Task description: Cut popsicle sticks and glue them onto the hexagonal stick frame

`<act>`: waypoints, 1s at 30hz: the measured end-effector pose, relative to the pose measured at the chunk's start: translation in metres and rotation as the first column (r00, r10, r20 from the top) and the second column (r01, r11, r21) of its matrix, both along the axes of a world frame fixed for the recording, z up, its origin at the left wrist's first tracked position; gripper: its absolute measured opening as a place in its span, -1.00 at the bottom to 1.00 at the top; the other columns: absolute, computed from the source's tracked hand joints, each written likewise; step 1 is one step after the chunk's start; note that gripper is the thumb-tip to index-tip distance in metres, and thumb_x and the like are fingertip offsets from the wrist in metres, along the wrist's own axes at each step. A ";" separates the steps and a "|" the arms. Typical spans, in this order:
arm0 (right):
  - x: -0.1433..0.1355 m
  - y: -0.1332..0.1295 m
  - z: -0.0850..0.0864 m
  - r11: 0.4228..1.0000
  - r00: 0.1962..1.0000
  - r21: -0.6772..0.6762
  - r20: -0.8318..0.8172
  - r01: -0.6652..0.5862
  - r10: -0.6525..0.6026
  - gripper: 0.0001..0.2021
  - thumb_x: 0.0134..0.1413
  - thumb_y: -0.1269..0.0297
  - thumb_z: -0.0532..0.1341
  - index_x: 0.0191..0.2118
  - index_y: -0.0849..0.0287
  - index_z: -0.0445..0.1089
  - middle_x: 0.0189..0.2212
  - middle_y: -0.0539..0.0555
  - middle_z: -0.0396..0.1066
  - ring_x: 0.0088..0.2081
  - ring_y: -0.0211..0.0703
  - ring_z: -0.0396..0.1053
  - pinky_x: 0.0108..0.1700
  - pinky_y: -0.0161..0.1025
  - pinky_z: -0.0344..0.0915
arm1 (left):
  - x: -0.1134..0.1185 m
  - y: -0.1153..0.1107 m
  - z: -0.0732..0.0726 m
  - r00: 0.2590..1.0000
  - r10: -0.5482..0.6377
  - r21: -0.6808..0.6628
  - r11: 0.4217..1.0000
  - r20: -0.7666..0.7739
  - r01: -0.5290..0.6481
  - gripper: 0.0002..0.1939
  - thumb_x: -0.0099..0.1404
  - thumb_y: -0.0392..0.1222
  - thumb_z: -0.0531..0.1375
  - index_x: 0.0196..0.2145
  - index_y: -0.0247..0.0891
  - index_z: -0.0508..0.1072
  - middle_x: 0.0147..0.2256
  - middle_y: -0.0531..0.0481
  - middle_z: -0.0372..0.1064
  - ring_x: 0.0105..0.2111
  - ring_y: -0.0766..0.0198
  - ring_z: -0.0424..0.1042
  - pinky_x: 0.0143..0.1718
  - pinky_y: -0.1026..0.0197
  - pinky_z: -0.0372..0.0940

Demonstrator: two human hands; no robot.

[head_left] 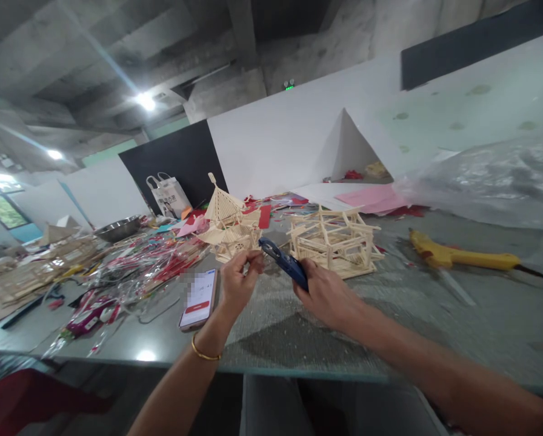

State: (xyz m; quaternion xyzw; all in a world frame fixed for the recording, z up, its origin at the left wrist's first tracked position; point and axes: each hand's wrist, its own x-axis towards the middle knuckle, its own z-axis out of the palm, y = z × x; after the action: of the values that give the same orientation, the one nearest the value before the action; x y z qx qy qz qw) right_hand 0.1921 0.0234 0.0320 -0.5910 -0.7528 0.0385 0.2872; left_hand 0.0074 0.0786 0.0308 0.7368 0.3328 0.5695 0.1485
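We see the blue object above the surface, slanting between two stick models, its upper tip just beside our left hand. Our right hand is clamped on its lower end. The left hand's fingers are drawn in; we cannot tell whether they pinch anything. On the left, our room to move is bounded by the peaked stick model behind that hand and the phone just beside it. The open-framed stick model stands close beyond the right hand. A grey stretch of surface runs from there to the near edge, beneath our forearms. Farther right lies the yellow glue gun, with clear plastic sheeting behind. Leftward, plastic packets crowd the surface up to a metal bowl. Beyond stand white partitions under a concrete ceiling with bright lamps.
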 end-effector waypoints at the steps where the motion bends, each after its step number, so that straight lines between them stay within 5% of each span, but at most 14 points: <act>1: 0.000 0.000 0.000 1.000 1.000 0.001 -0.006 0.001 0.000 -0.81 0.09 0.33 0.04 -0.16 0.25 0.24 -0.29 0.19 0.43 -0.29 -0.04 0.40 -0.28 -0.21 0.12 | 0.000 0.001 0.000 1.000 0.001 0.000 1.000 0.003 -0.001 -0.84 0.25 -0.13 0.15 -0.35 -0.25 0.48 -0.50 0.06 0.38 -0.50 0.38 0.37 -0.40 0.32 0.28; 12: -0.001 0.000 0.004 0.997 0.999 -0.062 0.002 0.044 -0.044 -0.81 0.12 0.31 0.03 -0.17 0.25 0.25 -0.35 0.20 0.45 -0.32 -0.05 0.41 -0.33 -0.24 0.09 | 0.001 0.000 -0.001 0.999 0.027 0.009 1.000 -0.021 -0.027 -0.83 0.25 -0.13 0.15 -0.31 -0.25 0.48 -0.49 0.04 0.40 -0.47 0.34 0.41 -0.36 0.29 0.31; 19: -0.001 -0.002 0.006 0.997 0.999 -0.075 -0.036 0.014 -0.017 -0.83 0.09 0.35 0.05 -0.19 0.24 0.26 -0.32 0.19 0.45 -0.30 -0.09 0.39 -0.31 -0.26 0.10 | 0.003 -0.005 0.003 0.971 0.217 0.207 0.959 -0.102 -0.193 -0.89 0.24 -0.20 0.15 -0.33 -0.22 0.48 -0.45 0.03 0.46 -0.41 0.32 0.42 -0.29 0.29 0.29; 30: -0.005 -0.002 0.005 0.986 0.973 -0.138 -0.223 -0.089 0.056 -0.86 0.08 0.33 0.05 -0.35 0.20 0.34 -0.44 0.09 0.44 -0.39 -0.18 0.36 -0.34 -0.31 0.12 | 0.000 -0.005 0.006 0.955 0.258 0.270 0.939 -0.149 -0.212 -0.88 0.26 -0.23 0.12 -0.33 -0.24 0.47 -0.47 0.03 0.47 -0.42 0.33 0.44 -0.30 0.30 0.28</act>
State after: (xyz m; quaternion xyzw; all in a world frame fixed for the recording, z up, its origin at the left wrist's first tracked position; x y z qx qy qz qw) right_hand 0.1869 0.0212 0.0365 -0.5747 -0.7330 0.1692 0.3222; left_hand 0.0078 0.0732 0.0364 0.7532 0.3562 0.5510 -0.0463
